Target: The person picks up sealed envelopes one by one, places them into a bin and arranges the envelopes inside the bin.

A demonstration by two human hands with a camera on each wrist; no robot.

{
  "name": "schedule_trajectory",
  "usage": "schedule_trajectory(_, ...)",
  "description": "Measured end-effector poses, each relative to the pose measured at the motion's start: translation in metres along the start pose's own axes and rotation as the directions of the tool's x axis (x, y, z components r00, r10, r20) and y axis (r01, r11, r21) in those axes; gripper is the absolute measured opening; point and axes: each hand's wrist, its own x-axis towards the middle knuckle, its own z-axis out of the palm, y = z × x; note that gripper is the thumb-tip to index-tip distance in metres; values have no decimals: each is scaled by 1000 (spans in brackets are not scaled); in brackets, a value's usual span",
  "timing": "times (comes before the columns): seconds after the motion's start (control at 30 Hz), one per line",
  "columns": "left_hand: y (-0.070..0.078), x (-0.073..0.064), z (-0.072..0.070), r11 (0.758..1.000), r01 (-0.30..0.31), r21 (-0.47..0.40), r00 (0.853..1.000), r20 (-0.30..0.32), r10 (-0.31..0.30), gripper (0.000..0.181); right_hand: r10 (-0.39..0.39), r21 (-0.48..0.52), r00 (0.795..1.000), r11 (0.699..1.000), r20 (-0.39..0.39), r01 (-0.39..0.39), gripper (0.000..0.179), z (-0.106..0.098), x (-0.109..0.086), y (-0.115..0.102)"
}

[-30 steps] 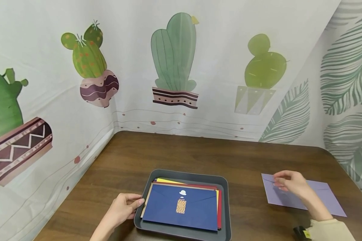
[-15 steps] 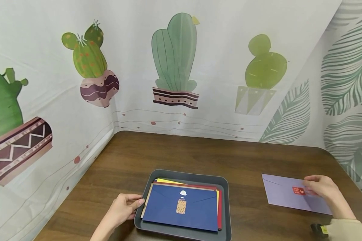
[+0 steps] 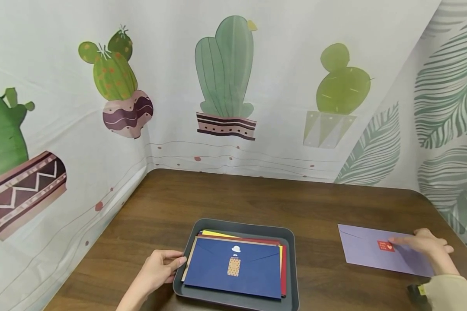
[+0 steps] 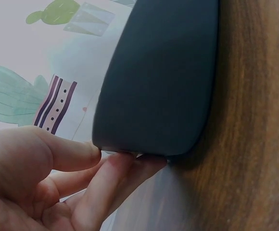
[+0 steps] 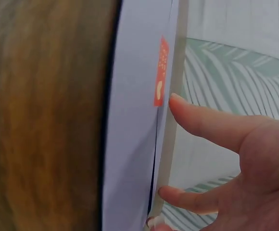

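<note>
In the head view my left hand holds the left rim of a dark grey tray. The left wrist view shows its thumb at the tray's upper edge and the fingers against the lower edge. Inside the tray, a blue envelope lies on top of yellow, red and tan ones. Over to the right, my right hand rests on a purple envelope that bears a red sticker with a heart. In the right wrist view the extended thumb reaches beside the sticker; the other fingertips meet the flap side.
Both envelope and tray lie on a brown wooden table. Behind it hangs a white curtain printed with cacti and leaves. A dark wrist device sits by the right sleeve.
My right hand has slid rightward over the purple envelope, uncovering the red sticker, and its thumb now stretches out toward it. The left hand and the tray have stayed put.
</note>
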Motion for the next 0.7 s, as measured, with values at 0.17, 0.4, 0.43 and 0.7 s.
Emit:
schedule_trajectory(0.17, -1, -1, -1, 1000, -1, 5, 1000, -1, 1, 45, 58, 17, 998, 998, -31, -57, 114, 1, -1, -5)
schedule_trajectory(0.4, -1, 0, 1, 1000, -9, 13, 1000, -9, 9, 43, 153, 51, 985, 988, -82, -149, 119, 3, 3, -9)
schedule_trajectory(0.43, -1, 0, 1, 1000, -9, 13, 1000, -9, 9, 43, 161, 38, 984, 987, -79, -159, 120, 2, 5, -9)
schedule_trajectory(0.7, 0, 2, 2, 1000, -7, 15, 1000, -12, 7, 40, 282, 25, 959, 959, -16, -281, 130, -3, 12, -11)
